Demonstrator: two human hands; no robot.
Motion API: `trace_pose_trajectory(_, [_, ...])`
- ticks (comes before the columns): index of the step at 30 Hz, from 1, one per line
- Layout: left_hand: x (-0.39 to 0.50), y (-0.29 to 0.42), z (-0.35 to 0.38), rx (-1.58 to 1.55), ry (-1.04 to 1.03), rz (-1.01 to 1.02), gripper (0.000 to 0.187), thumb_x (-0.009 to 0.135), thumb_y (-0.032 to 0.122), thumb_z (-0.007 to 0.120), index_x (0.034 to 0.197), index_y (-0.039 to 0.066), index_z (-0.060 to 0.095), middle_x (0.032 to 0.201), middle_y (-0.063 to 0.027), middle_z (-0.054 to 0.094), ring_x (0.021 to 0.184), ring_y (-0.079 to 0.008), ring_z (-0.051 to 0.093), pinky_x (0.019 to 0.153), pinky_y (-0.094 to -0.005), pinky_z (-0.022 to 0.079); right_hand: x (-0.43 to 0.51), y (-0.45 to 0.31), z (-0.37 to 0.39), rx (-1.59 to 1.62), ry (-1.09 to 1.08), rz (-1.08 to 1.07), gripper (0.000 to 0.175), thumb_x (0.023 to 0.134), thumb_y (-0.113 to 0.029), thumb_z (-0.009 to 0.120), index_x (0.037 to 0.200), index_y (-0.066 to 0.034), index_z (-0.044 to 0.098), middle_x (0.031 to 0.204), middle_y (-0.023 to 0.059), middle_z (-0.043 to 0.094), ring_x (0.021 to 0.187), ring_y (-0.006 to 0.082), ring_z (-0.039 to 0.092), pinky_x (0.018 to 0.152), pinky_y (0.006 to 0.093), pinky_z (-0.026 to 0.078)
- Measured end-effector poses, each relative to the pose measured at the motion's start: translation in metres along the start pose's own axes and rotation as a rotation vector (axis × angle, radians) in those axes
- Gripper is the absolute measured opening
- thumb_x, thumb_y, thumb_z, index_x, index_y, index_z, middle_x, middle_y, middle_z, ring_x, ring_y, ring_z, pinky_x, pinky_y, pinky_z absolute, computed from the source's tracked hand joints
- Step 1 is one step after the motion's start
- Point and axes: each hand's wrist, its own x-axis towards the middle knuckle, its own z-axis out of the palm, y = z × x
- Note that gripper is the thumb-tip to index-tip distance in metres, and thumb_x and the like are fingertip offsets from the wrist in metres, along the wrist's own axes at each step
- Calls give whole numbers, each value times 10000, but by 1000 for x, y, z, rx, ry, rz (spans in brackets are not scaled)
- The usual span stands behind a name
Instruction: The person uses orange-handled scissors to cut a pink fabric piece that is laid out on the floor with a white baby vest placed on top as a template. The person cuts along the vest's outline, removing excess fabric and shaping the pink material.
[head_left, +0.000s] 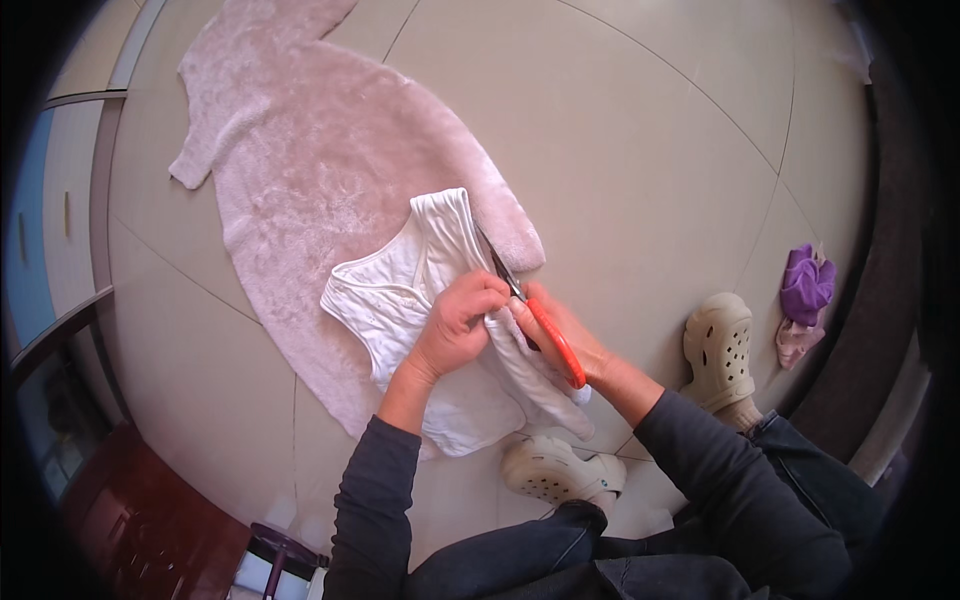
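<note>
My left hand (461, 319) grips the edge of a white sleeveless undershirt (390, 300), its fingers pinching the fabric. Close beside it, my right hand (559, 330) is closed around scissors with orange-red handles (556, 341). Their dark blades point up and left along the undershirt's side; the fingers hide how far apart the blades are. Beneath the undershirt, a pink fluffy long garment (322, 150) lies spread over the floor. A fold of pale plush fabric (551, 405) hangs below my hands, partly covered by them.
Beige clogs (718, 349) are on my feet, the other clog (559, 469) being near the undershirt. Purple cloth (807, 285) and a small pink cloth (796, 343) lie at the right on the tiled floor (637, 150). Cabinets (71, 210) line the left; dark red wooden furniture (150, 517) stands lower left.
</note>
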Motion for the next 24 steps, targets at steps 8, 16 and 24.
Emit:
trace_pose_trajectory(8, [-2,1,3,-52,41,-9,197,745,-124,542,873,5,619,937,-63,591,861,-183,572,763,-265,451,-5,1,6,-31,39,-20,517,977,-514,451,1004,3,451,807,180,562,788,299,579,739,407,455])
trace_pose_trajectory(16, [-3,3,3,-67,63,-12,173,756,-116,565,865,8,617,929,-63,594,855,-192,578,748,-278,459,-9,-3,12,-14,96,-13,514,980,-518,448,945,-5,453,764,170,569,746,292,583,715,407,462])
trace_pose_trajectory(24, [-8,1,2,-135,64,-21,306,669,-205,474,891,-30,589,965,-91,572,920,-213,575,822,-268,463,-11,-7,17,11,112,27,450,1008,-452,428,955,-8,474,786,121,537,767,201,516,733,351,451])
